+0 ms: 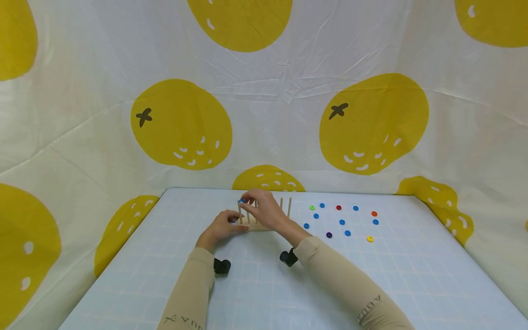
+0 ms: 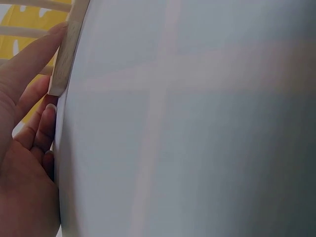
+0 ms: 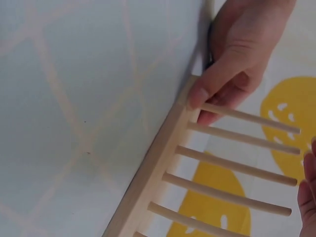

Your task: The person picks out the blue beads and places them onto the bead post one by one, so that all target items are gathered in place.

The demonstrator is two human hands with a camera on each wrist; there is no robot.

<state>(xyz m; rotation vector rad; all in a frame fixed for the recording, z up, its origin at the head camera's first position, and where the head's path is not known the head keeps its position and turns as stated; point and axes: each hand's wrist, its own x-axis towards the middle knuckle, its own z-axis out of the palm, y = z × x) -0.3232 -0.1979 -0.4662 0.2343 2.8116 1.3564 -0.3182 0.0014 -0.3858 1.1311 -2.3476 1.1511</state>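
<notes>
A wooden rack (image 1: 261,227) with a row of upright pegs stands on the table. My left hand (image 1: 222,227) grips its left end, thumb on the near side of the base (image 3: 143,187) and fingers behind. High at the leftmost peg (image 1: 240,214), my right hand (image 1: 266,210) pinches a small blue ring (image 1: 241,200) between thumb and fingers. Whether the peg passes through the ring cannot be made out. In the right wrist view the visible pegs (image 3: 237,163) are bare, and only the right fingertips (image 3: 307,182) show at the edge.
Right of the rack, small rings lie scattered: several blue ones (image 1: 342,222), a green one (image 1: 312,208), a red one (image 1: 338,207), an orange one (image 1: 374,213), a purple one (image 1: 329,235) and a yellow one (image 1: 370,239). A fruit-patterned curtain (image 1: 276,137) hangs behind the table (image 1: 264,284).
</notes>
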